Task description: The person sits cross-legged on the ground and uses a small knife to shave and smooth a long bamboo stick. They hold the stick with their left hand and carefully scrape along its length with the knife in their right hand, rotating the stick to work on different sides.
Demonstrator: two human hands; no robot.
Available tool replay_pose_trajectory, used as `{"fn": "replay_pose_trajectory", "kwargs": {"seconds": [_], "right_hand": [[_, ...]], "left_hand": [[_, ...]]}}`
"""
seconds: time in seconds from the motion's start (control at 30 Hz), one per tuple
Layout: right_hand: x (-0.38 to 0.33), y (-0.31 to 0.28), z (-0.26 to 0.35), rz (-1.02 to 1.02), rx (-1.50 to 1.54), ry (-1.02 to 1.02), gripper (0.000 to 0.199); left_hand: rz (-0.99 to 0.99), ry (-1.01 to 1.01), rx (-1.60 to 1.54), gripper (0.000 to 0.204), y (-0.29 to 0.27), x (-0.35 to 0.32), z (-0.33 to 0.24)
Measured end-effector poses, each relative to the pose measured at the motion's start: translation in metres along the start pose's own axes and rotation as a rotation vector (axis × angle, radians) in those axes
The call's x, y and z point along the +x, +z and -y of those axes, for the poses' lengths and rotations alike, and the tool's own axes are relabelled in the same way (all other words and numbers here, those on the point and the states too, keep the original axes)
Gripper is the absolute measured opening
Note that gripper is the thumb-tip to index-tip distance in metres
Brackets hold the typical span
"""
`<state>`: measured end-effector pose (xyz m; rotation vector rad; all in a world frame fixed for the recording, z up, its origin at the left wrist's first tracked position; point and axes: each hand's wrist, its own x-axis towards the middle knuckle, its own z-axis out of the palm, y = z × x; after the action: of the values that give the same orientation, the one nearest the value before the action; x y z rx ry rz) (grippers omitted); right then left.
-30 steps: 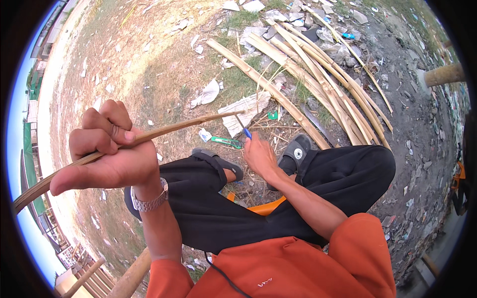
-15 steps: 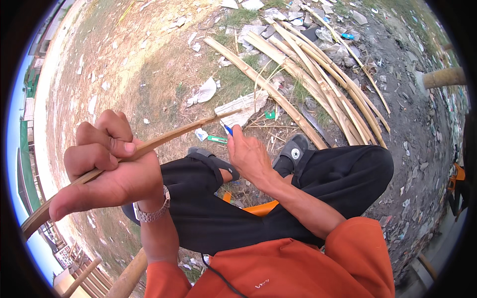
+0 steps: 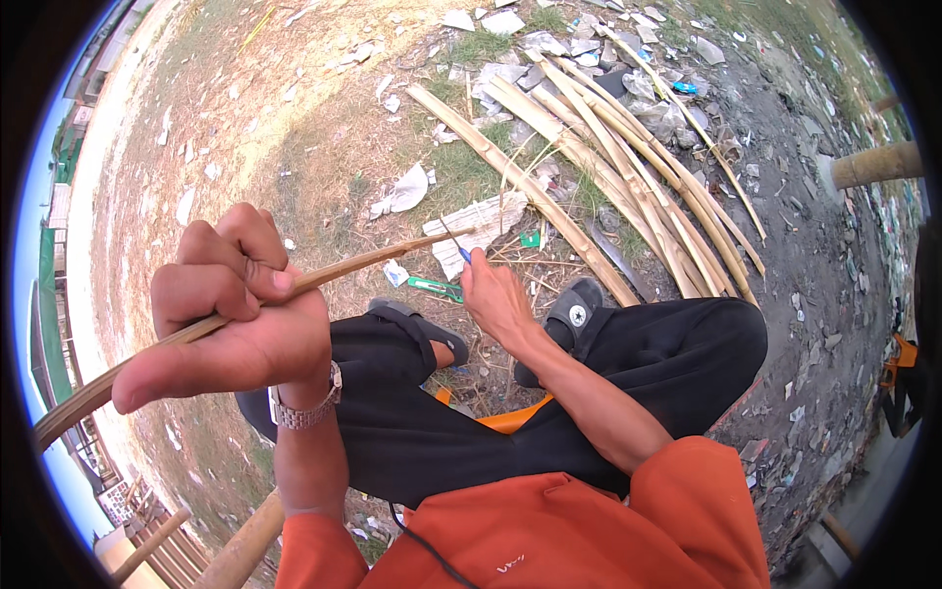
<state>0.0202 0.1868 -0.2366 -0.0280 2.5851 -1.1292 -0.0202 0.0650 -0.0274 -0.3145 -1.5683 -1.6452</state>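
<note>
My left hand, palm up and fingers curled, grips a long split bamboo strip. The strip runs from the lower left to a thin tip in front of me. My right hand is closed around the blue handle of a small knife. Its thin dark blade points up and to the left and crosses the strip close to the tip; whether it touches cannot be made out. Beneath the tip lies a pale, rough flat slab on the ground.
Several split bamboo lengths lie fanned out ahead to the right, with a long metal blade beside them. A green-and-white object rests near my left foot. Litter covers the ground. A bamboo pole juts in at right; an orange seat is under me.
My left hand and the strip have shifted slightly right and up. My right hand has moved slightly right and down, and the knife blade now shows across the strip near its tip.
</note>
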Motion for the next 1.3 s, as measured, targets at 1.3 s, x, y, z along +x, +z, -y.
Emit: {"fn": "replay_pose_trajectory", "kwargs": {"seconds": [1.3], "right_hand": [[0.066, 0.080, -0.110, 0.107, -0.137, 0.196, 0.028]], "left_hand": [[0.127, -0.012, -0.126, 0.068, 0.004, -0.008, -0.006]]}}
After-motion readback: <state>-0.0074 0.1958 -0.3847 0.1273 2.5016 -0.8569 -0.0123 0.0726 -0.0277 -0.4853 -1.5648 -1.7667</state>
